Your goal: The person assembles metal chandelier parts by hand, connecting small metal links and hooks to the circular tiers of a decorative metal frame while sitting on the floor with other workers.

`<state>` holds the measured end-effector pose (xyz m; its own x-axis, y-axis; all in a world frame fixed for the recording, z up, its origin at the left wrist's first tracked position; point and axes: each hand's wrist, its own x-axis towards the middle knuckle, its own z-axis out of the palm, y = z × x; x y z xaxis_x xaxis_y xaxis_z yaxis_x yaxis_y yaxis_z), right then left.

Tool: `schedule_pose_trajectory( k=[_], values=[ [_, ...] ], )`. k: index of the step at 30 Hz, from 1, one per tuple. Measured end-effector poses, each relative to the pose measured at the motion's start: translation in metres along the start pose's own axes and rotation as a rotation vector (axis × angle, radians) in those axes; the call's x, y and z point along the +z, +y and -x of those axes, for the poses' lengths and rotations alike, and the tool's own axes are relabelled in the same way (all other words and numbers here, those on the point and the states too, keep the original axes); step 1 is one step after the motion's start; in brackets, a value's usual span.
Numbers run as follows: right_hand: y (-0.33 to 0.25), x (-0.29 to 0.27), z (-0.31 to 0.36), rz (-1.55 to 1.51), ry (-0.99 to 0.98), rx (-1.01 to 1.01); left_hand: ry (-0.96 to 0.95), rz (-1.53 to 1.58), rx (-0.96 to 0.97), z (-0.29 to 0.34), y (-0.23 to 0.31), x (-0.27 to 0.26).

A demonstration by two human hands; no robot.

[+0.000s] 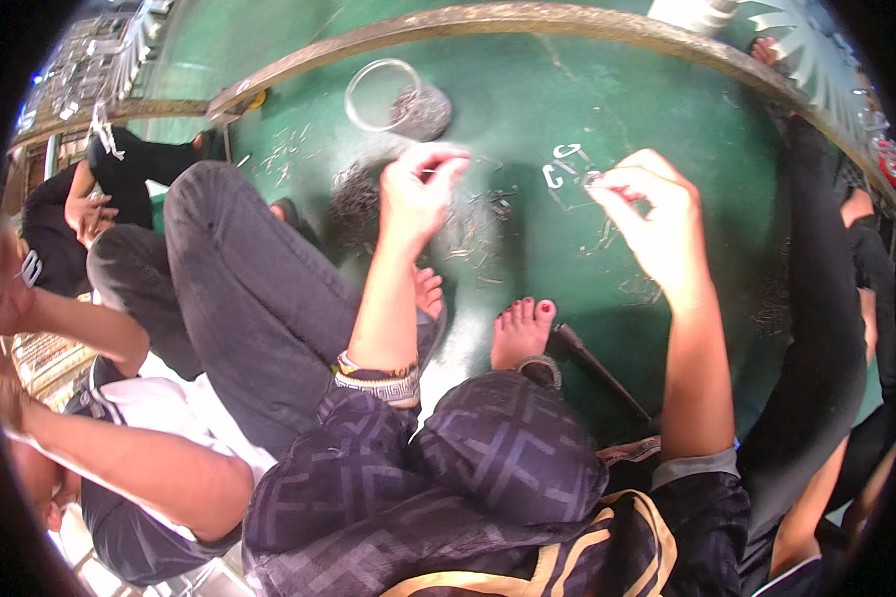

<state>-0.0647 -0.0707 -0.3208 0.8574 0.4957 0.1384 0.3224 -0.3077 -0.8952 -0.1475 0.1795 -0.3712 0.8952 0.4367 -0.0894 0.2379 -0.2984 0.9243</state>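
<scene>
My right hand (657,204) is raised over the green floor, thumb and fingertips pinched together. At its fingertips is a thin wire piece with white curled parts (554,177); where it joins is too fine to make out. To the left, my left hand (423,189) is also closed in a pinch, and whatever it holds is too small to name. Below and between the hands, small thin metal pieces (498,204) lie scattered. A dark pile of metal pieces (355,194) sits beside my left wrist. Just beyond that hand, a clear plastic tub (433,111) lies tilted with more pieces inside.
A curved-looking wooden bar (488,18) crosses the far side. People sit close on both sides: a bent leg in dark trousers (249,269) at left, a black-clad leg (816,328) at right. A dark rod (602,368) lies near my bare foot (521,333).
</scene>
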Motion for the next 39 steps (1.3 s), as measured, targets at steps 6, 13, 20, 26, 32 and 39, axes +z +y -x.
schedule_pose_trajectory(
  k=[6,13,20,26,32,39],
  values=[
    [0.0,0.003,-0.004,0.046,-0.017,-0.066,0.087,-1.003,-0.435,0.026,-0.073,-0.103],
    [0.008,0.003,0.0,0.068,0.016,-0.058,-0.138,-1.09,-0.378,0.059,-0.102,-0.071],
    [0.009,0.001,0.0,0.08,0.027,-0.066,-0.177,-1.161,-0.314,0.061,-0.107,-0.06],
    [0.011,-0.001,0.001,0.097,0.033,-0.084,-0.167,-1.18,-0.368,0.057,-0.108,-0.063],
    [0.013,-0.007,-0.001,0.113,0.066,-0.043,-0.181,-1.202,-0.548,0.054,-0.095,-0.06],
    [0.013,-0.015,-0.003,0.15,0.057,-0.042,-0.138,-1.246,-0.636,0.046,-0.079,-0.054]
  ],
)
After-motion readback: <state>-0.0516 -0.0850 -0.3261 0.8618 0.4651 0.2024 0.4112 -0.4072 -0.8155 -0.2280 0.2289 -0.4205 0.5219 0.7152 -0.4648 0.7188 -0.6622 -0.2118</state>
